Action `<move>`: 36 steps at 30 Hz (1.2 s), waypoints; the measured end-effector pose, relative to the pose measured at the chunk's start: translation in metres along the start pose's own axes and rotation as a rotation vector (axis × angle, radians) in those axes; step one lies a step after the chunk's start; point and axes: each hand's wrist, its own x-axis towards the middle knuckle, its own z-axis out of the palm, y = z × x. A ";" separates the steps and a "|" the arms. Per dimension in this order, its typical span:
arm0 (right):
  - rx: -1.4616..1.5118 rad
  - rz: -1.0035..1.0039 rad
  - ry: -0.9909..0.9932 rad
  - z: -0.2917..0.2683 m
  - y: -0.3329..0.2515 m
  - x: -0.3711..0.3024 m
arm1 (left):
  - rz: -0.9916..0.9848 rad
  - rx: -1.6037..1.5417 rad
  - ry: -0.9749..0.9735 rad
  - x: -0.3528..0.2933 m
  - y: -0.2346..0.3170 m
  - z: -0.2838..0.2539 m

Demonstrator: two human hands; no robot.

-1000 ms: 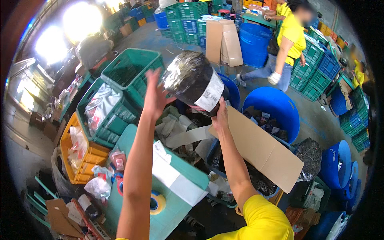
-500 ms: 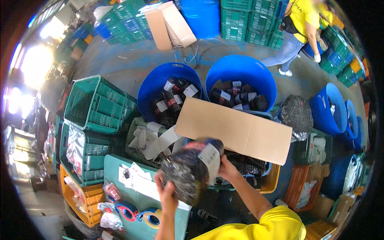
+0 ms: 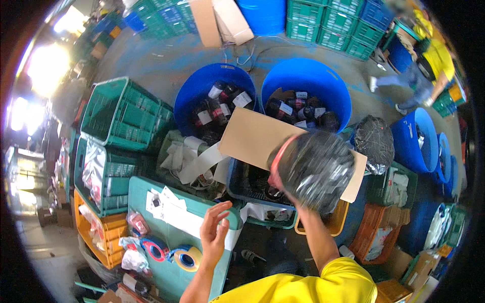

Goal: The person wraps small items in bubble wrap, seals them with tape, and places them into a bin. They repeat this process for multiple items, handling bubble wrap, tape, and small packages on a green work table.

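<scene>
My right hand (image 3: 301, 201) grips a bulky parcel (image 3: 321, 169) in shiny black plastic wrap, with a reddish band at its left end. The parcel is blurred by motion and hangs over a flat cardboard sheet (image 3: 247, 134), covering part of it. The fingers are mostly hidden by the parcel. My left hand (image 3: 214, 232) is raised over the right edge of a green table (image 3: 139, 202), fingers apart and holding nothing. White label sheets (image 3: 166, 204) and tape rolls (image 3: 196, 258) lie on that table. Beneath the cardboard, a dark crate (image 3: 240, 184) contains black-wrapped items.
Two blue barrels (image 3: 184, 98) (image 3: 333, 83) ahead contain labelled dark parcels. Green crates (image 3: 118, 118) are stacked on the left. A black-wrapped bundle (image 3: 374, 144) stands to the right, near more blue barrels (image 3: 414, 146). A person in yellow (image 3: 437, 60) is at the far right.
The parcel has swung right and away from me, over the cardboard. My left hand has let go of it. The person in the background has moved farther right.
</scene>
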 end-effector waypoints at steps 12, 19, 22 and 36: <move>-1.598 -0.066 0.392 -0.066 -0.035 0.094 | 0.050 0.852 0.123 -0.075 -0.135 -0.023; -2.875 0.386 -0.128 -0.307 0.054 0.148 | 0.102 0.997 0.217 -0.084 -0.213 -0.020; -3.104 1.012 -0.198 -0.371 0.036 0.185 | 0.093 0.978 0.227 -0.089 -0.223 -0.020; -3.135 0.833 -0.637 -0.274 0.015 0.131 | 0.106 0.882 0.251 -0.090 -0.217 -0.020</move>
